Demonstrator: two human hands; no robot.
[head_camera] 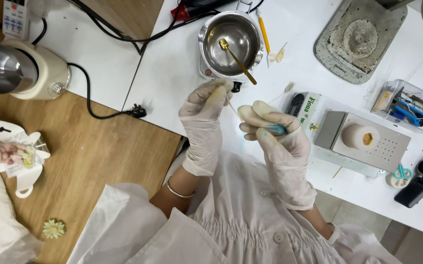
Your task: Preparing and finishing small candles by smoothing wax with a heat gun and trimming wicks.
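Thin white wick [232, 106], stretched between both gloved hands above white table [172, 63]. Left hand [205, 111]: fingertips pinched on its upper end. Right hand [270, 128]: pinching lower end, also clasping a blue-tipped tool [276, 129]. Just beyond: steel melting pot [231, 41] containing gold spoon [237, 60]. Right: clear tray of tools [406, 106].
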